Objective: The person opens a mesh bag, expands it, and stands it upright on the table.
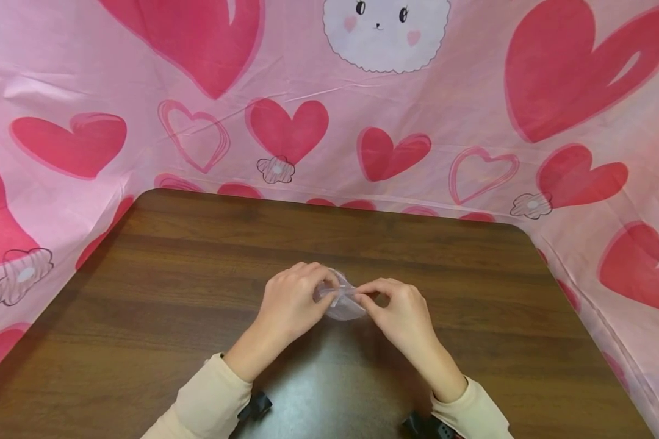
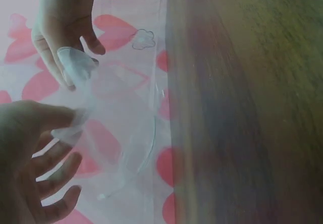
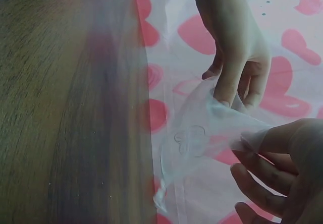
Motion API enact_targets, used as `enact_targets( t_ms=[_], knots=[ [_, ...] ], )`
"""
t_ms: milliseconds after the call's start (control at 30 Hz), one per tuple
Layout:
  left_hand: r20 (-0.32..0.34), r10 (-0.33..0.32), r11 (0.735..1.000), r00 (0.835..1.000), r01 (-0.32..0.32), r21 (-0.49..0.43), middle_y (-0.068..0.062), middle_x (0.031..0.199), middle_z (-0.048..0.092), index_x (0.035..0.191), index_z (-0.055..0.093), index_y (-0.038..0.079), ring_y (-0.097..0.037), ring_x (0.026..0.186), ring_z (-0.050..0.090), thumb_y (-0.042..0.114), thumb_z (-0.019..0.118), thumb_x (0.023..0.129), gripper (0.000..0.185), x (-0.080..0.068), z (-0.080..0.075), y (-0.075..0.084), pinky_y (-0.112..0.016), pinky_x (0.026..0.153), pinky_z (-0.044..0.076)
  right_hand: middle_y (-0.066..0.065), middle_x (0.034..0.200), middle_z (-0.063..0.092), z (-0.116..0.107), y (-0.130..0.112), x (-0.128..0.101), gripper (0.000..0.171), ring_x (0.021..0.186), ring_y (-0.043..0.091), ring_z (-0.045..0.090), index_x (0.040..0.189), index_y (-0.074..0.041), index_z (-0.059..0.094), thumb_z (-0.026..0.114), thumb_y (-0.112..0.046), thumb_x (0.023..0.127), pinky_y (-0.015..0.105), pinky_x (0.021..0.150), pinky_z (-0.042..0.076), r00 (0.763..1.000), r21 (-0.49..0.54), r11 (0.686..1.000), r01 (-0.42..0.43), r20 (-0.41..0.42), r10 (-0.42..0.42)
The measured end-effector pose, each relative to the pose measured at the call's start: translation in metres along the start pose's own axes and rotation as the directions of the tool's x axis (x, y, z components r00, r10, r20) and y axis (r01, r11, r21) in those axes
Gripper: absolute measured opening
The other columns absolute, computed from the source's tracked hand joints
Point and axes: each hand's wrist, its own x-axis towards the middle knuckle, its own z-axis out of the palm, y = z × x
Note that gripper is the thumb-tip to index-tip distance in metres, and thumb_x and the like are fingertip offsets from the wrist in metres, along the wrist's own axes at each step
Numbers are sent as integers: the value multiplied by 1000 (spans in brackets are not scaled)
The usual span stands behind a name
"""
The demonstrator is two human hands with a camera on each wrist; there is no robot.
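Observation:
A small clear plastic bag [image 1: 345, 305] is held just above the middle of the dark wooden table [image 1: 198, 274]. My left hand [image 1: 299, 299] pinches its left edge and my right hand [image 1: 392, 305] pinches its right edge, fingers curled. In the left wrist view the clear bag [image 2: 116, 128] stretches between my left hand [image 2: 30, 148] low at the left and my right hand [image 2: 63, 27] above. The right wrist view has the bag [image 3: 202, 143] between my right hand [image 3: 282, 163] and my left hand [image 3: 234, 47].
A pink cloth with red hearts [image 1: 285, 128] and a white cartoon face [image 1: 384, 30] hangs behind and round the table sides. Cream sleeves [image 1: 208, 402] cover both forearms, with black wrist straps [image 1: 255, 405] near the front edge.

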Motion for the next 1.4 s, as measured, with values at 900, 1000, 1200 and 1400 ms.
enact_targets(
  t_ms=[900, 1000, 1200, 1400],
  knots=[
    [57, -178, 976, 982, 183, -114, 17, 69, 69, 102, 74, 21, 0, 52, 54, 23, 73, 90, 12, 0, 1, 2, -29, 53, 43, -7, 90, 72, -1, 4, -2, 25, 77, 7, 63, 101, -14, 77, 86, -11, 77, 33, 69, 53, 992, 135, 986, 95, -101, -82],
    [76, -184, 968, 980, 194, -158, 16, 70, 70, 102, 74, 21, 1, 52, 54, 23, 71, 91, 12, 1, 0, 3, -30, 54, 44, -5, 87, 71, 0, 5, -1, 25, 76, 8, 64, 98, -12, 76, 87, -12, 76, 35, 68, 53, 993, 120, 990, 67, -104, -55],
    [158, -145, 973, 977, 171, -159, 20, 74, 68, 104, 73, 24, -1, 62, 57, 26, 71, 91, 13, 0, -1, 7, -30, 60, 46, -6, 80, 70, 0, 8, 1, 12, 74, 9, 64, 87, -11, 76, 84, -7, 79, 34, 70, 52, 991, 98, 995, 26, -133, -13],
    [126, -108, 985, 986, 123, -119, 18, 85, 65, 102, 73, 29, -5, 73, 58, 36, 76, 86, 17, -2, 1, 5, -30, 61, 45, -5, 79, 71, 0, 10, 0, 11, 74, 9, 64, 86, -9, 76, 83, -3, 79, 34, 70, 53, 993, 105, 993, 48, -110, -36]
  ],
)
